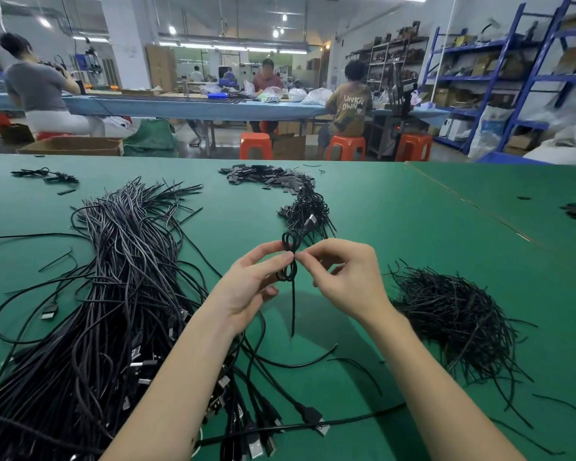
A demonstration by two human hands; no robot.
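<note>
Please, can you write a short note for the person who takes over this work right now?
The left hand grips the coiled cable above the table; right hand pinches its waist, where a thin black strand hangs down, seemingly a tie not yet wound. Done: tied bundles lie behind. To do: the big loose cable pile on the left; ties pile on the right.
</note>
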